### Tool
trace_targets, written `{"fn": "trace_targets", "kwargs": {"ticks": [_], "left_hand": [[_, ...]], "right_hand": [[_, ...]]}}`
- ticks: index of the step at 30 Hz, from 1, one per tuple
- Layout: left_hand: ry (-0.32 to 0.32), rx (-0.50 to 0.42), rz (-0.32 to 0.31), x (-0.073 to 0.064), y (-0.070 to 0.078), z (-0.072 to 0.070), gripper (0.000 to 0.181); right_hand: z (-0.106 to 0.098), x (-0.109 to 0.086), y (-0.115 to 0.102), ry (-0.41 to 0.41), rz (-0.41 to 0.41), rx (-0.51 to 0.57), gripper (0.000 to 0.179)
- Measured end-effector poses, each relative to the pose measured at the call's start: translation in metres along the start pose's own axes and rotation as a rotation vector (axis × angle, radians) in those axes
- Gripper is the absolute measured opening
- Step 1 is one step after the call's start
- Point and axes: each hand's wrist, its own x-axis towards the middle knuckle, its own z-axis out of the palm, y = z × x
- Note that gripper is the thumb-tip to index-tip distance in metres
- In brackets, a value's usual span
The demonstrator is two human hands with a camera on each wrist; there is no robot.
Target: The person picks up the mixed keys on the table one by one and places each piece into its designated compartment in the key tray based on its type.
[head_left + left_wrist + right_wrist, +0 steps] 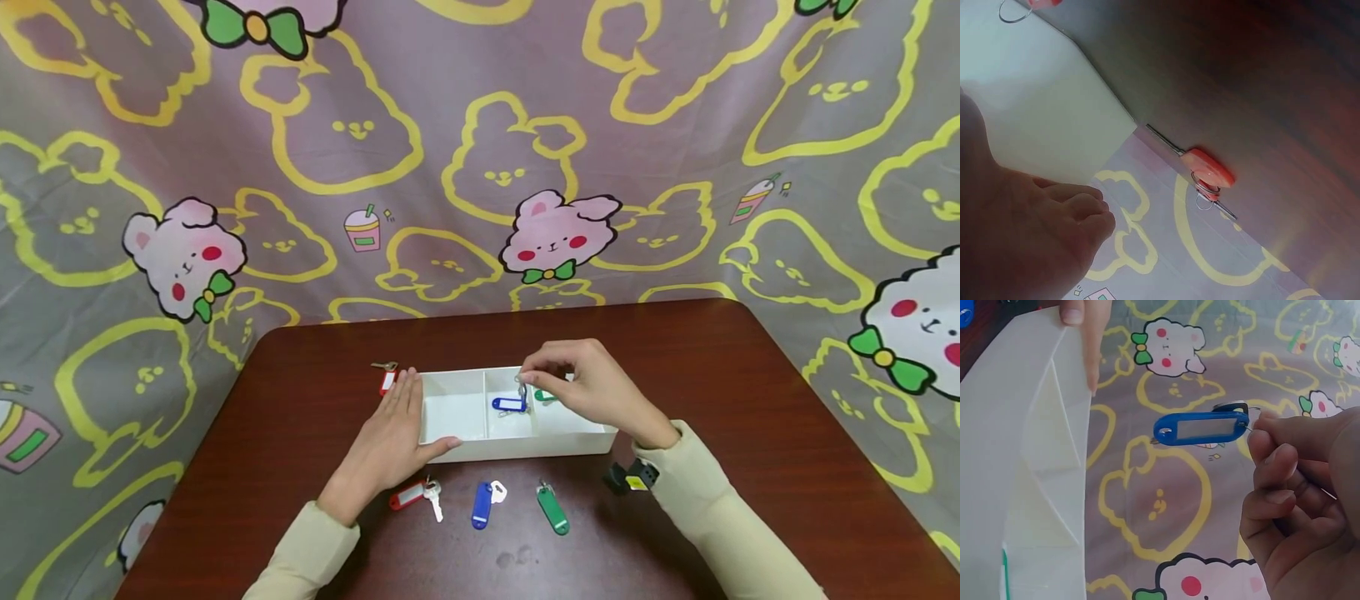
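My right hand (588, 379) pinches the ring of a blue key tag (1204, 427) with a white label. A key, partly hidden, hangs with it. The tag dangles over the middle compartment of a white divided tray (517, 448), where another blue key tag (509, 405) lies. A green key tag (545, 395), partly covered by the right hand, is in the right compartment. The left compartment shows a bare floor. My left hand (393, 433) rests against the tray's left end, fingers straight, thumb along the front wall.
Before the tray lie a red key tag (407, 497), a blue key tag (482, 505) and a green key tag (553, 509). Another red key tag (387, 382) with a key lies behind the left hand. A patterned curtain (442, 167) hangs beyond the brown table (690, 358).
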Motion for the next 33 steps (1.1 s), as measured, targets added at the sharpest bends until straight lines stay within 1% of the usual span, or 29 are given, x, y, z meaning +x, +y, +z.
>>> {"fn": "trace_targets", "kwargs": {"ticks": [12, 18, 28, 33], "left_hand": [[-0.010, -0.015, -0.007, -0.001, -0.001, 0.000, 0.121], [-0.011, -0.021, -0.007, 0.000, -0.001, 0.000, 0.121], [-0.015, -0.028, -0.013, -0.001, -0.001, 0.000, 0.122], [-0.021, -0.038, -0.021, -0.001, -0.001, 0.000, 0.122]], "right_hand": [[0.004, 0.015, -0.005, -0.024, 0.038, -0.011, 0.009], [0.006, 0.021, -0.008, -0.053, 0.030, -0.025, 0.005], [0.011, 0.030, -0.003, -0.130, 0.044, -0.069, 0.007], [0.014, 0.036, 0.000, -0.165, 0.042, -0.065, 0.008]]}}
